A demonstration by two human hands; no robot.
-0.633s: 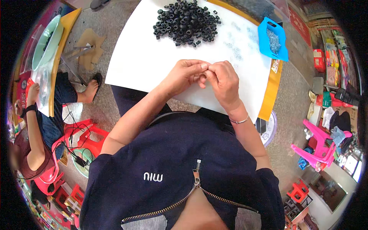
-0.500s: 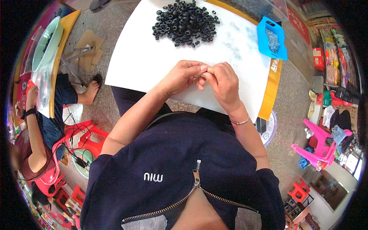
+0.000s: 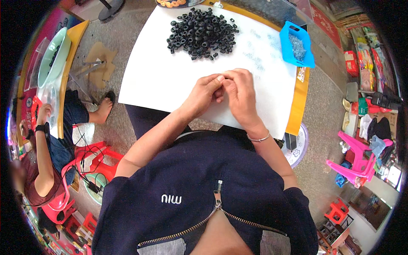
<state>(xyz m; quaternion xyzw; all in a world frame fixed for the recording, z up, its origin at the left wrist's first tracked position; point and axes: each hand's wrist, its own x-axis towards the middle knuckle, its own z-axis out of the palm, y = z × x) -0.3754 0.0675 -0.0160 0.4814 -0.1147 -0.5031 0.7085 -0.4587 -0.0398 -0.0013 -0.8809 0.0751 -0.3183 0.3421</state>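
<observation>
My left hand (image 3: 205, 94) and my right hand (image 3: 240, 94) meet over the near part of a white sheet (image 3: 148, 80) on the table. Both have curled fingers, with thumbs and fingertips pressed together. Whatever lies between them is hidden or too small to make out. Beyond my hands, a heap of small black ring-shaped parts (image 3: 202, 34) is piled on the sheet. To its right, tiny clear-bluish pieces (image 3: 255, 55) are scattered. A blue plastic basket (image 3: 285, 44) at the far right edge holds more small clear pieces (image 3: 298, 47).
At left, a person (image 3: 44, 170) sits at another table with a pale green basin (image 3: 46, 70). A red chair (image 3: 100, 157) with black cables stands on the floor. Pink stool (image 3: 355, 157) and shelves of goods (image 3: 369, 63) are at right. A round tin (image 3: 172, 3) stands at the table's far edge.
My right hand has turned slightly, its fingers folding over toward the left hand. The hands stay together. The view has shifted a little, bringing the tin into sight.
</observation>
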